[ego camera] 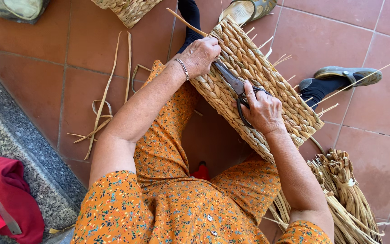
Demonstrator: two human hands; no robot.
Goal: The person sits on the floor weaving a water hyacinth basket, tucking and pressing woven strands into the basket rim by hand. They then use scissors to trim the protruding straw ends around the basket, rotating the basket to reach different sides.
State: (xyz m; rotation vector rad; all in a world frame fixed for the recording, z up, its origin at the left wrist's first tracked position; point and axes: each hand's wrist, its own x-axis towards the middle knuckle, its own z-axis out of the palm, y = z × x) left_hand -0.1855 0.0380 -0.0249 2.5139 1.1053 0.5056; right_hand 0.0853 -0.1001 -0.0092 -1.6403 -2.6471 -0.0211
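The right hand (pixel 263 110) has its fingers closed through the handles of black scissors (pixel 234 86), blades lying on a woven straw basket (pixel 267 81). The left hand (pixel 200 55) curls shut on the basket's edge, just beyond the blade tips.

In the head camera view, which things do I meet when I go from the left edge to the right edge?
Red cloth → loose straw strips → left hand → scissors → right hand → sandal.
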